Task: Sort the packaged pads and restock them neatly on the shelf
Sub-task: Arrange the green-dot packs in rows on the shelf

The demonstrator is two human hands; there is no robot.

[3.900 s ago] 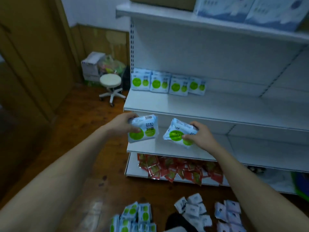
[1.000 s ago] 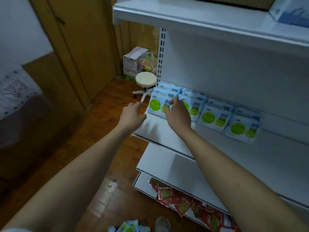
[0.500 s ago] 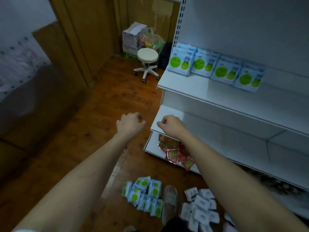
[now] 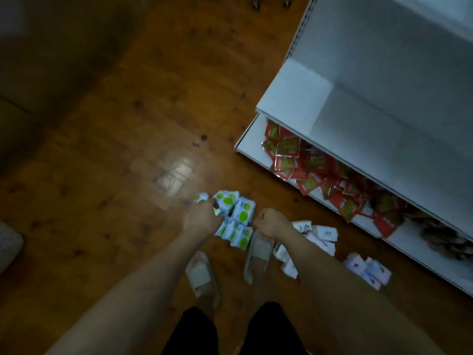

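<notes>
A pile of white pad packs with green dots (image 4: pixel 240 213) lies on the wooden floor in front of my feet. My left hand (image 4: pixel 202 219) hangs over the pile's left side with its fingers curled; whether it grips a pack does not show. My right hand (image 4: pixel 271 224) is just right of the pile, fingers loosely curled, holding nothing. Plain white packs (image 4: pixel 322 234) lie to the right of it, and lilac packs (image 4: pixel 368 270) further right. The white shelf (image 4: pixel 294 83) stands at the upper right, and its middle board is bare.
Red sachets (image 4: pixel 307 162) are heaped on the shelf's bottom board. My two slippers (image 4: pixel 202 275) stand between the piles. Stool castors (image 4: pixel 271 3) show at the top edge. Dark furniture fills the upper left, with open wooden floor in between.
I set the two green-dot packs on the upper shelf, then drew both hands back empty. My view has dropped to the floor and both hands have come down to the green-dot pile.
</notes>
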